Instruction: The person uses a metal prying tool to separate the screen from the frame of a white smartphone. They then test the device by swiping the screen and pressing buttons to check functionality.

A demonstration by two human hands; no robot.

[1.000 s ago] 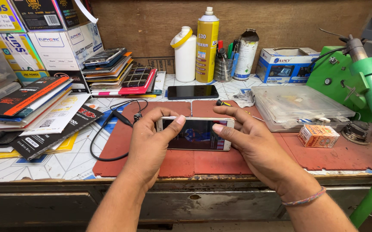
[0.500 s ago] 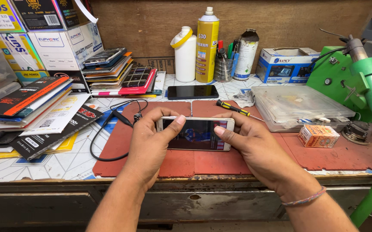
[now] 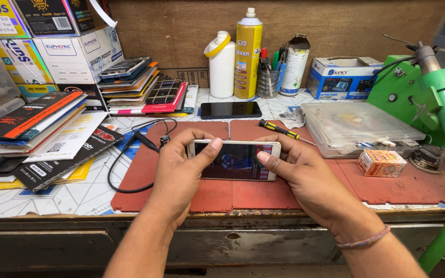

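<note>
Both hands on white smartphone [image 3: 235,159], held level just above red mat [image 3: 397,185], near bench front edge.
Left hand [image 3: 181,172]: fingers curled round left end, thumb pressed on glass — steadies body.
Right hand [image 3: 305,175]: clamps right end, thumb on screen edge; lit screen kept face up, readable.
Yellow-handled screwdriver [image 3: 284,131] just behind phone, within reach.
Black phone [image 3: 230,109] lying flat further back, apart.
Black cable [image 3: 130,154] looped at mat's left edge.
Clear plastic box [image 3: 356,126] to right, small orange carton [image 3: 382,162] beside.
</note>
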